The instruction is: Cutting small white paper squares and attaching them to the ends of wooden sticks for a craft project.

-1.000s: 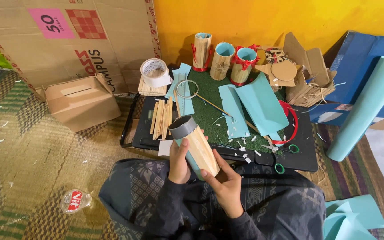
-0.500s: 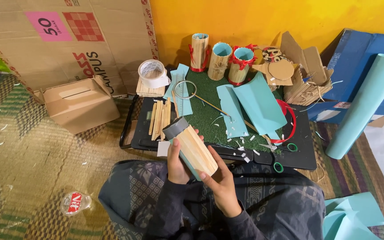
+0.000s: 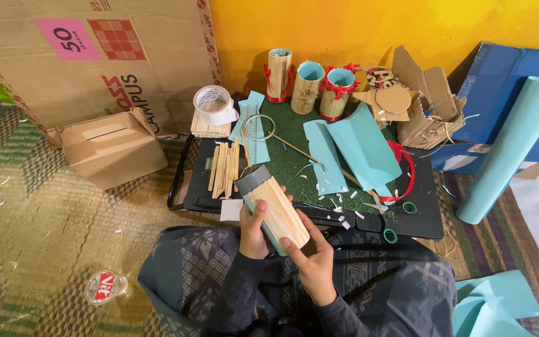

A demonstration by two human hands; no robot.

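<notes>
Stick-clad tube (image 3: 274, 209) tilted, open end toward 11 o'clock, base toward 5; left hand (image 3: 254, 229) and right hand (image 3: 312, 262) fingers wrapped around it.

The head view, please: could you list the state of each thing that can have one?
Stick-covered tube: tilted, held in both hands.
Left hand: gripping the tube's side.
Right hand: cupping its lower end.
Three finished tubes: upright.
Tape roll: lying flat.
Scissors: on the tray, unheld.
Blue paper roll: rolled, leaning.

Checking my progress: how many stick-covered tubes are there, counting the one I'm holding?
4: three standing tubes by the yellow wall, plus the held tube between left hand and right hand.
</notes>
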